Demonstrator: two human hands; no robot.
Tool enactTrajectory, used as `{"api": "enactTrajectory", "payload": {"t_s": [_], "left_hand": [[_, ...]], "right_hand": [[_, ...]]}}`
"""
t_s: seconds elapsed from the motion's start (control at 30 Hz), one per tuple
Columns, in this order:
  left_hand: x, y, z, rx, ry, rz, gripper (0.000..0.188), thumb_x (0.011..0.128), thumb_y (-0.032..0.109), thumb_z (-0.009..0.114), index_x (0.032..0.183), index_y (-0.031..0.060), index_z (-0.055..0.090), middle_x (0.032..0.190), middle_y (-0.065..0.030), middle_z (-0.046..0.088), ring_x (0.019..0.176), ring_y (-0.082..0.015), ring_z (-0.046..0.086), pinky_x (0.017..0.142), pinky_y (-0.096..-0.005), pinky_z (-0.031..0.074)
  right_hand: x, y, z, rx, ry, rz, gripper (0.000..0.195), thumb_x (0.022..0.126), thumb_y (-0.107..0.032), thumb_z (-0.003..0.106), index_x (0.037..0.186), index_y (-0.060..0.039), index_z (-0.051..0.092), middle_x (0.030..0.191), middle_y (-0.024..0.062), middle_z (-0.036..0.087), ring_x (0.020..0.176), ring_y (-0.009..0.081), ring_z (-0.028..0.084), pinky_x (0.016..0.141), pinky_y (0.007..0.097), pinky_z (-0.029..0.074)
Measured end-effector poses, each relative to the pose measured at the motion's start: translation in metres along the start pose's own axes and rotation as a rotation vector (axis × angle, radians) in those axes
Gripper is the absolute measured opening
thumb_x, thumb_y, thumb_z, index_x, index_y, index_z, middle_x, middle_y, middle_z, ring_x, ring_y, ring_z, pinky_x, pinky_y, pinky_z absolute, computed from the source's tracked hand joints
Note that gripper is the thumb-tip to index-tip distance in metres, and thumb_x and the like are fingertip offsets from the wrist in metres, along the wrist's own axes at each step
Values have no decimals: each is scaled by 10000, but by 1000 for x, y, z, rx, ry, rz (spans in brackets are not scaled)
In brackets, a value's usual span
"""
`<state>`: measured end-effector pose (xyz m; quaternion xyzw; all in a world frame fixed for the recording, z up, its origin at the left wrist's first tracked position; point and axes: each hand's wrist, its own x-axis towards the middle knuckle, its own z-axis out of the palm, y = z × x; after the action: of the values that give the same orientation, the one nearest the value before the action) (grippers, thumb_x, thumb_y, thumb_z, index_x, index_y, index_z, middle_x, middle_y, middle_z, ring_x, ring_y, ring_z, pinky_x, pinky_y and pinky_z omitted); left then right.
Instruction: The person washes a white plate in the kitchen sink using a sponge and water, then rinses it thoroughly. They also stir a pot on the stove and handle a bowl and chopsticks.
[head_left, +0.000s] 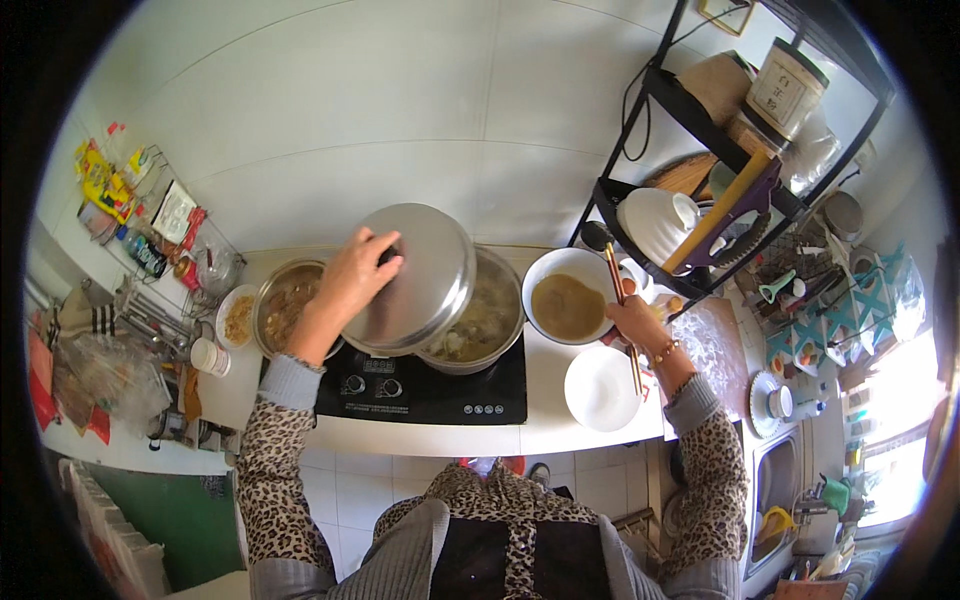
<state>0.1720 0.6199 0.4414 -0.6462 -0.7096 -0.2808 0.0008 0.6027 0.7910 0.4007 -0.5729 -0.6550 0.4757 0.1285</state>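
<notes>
My left hand (352, 281) grips the dark knob of a domed metal pot lid (420, 270). The lid is tilted over the left part of a metal pot (517, 300) on the black cooktop (442, 397). Cloudy broth with pale food (484, 326) shows in the uncovered part. In my right hand (637, 319) are long chopsticks (636, 371) and a dark-headed ladle (598, 235) with a reddish handle. That hand is beside a white bowl (534, 274) of brown liquid; whether it touches the rim I cannot tell. Below sits a white bowl (600, 390) with nothing visible inside.
Left of the lid, a metal pan (262, 300) holds brown food, beside a small plate of chopped food (238, 319) and a white jar (210, 357). A black rack (660, 90) with stacked bowls (652, 217) rises at right. A floury board (709, 352) and sink (776, 480) lie beyond.
</notes>
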Motion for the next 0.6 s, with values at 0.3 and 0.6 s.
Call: {"api": "enactTrajectory", "payload": {"t_s": [0.3,0.6], "left_hand": [[-134,-38,-106,168,123,-186,362,893,207,721,1196,15,672,1080,-188,631,963,-392,633,827,-460,509],[-263,-37,-130,240,103,-455,365,861,194,728,1168,2,683,1031,-191,633,925,-399,640,810,-467,516]], "right_hand": [[100,-25,57,-1011,108,-694,217,844,-188,669,826,26,700,750,187,693,718,336,704,650,462,555],[97,-77,130,-819,276,-564,234,927,-145,532,945,45,668,898,273,713,873,416,718,774,487,585]]}}
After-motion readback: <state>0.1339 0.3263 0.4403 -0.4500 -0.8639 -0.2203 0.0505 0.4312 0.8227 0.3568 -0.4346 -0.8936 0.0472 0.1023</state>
